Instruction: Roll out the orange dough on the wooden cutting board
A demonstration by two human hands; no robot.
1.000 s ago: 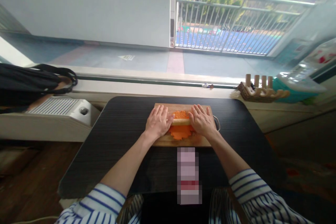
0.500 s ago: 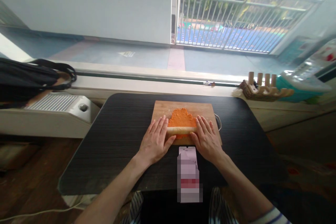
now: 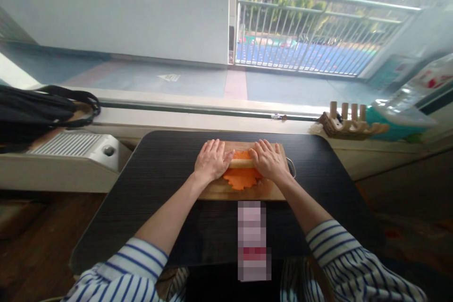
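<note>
A wooden rolling pin (image 3: 241, 163) lies crosswise over a flattened sheet of orange dough (image 3: 242, 180) on a wooden cutting board (image 3: 212, 193). My left hand (image 3: 213, 158) rests flat on the pin's left end, palm down, fingers stretched forward. On the right end lies my right hand (image 3: 269, 159), likewise flat with its fingers extended. Both hands cover the ends of the pin. Most of the dough shows on the near side of the pin, with a narrow strip beyond it.
A phone (image 3: 252, 238), its screen blurred, lies on the dark table (image 3: 159, 170) in front of the board. A metal handle (image 3: 291, 168) sticks out at the board's right. Along the sill stand a wooden rack (image 3: 348, 125) and a teal container (image 3: 399, 122); a black bag (image 3: 35, 113) is at left.
Both hands have pushed the rolling pin forward, away from me, across the dough. More dough now shows on the near side, and my striped sleeves have come into view.
</note>
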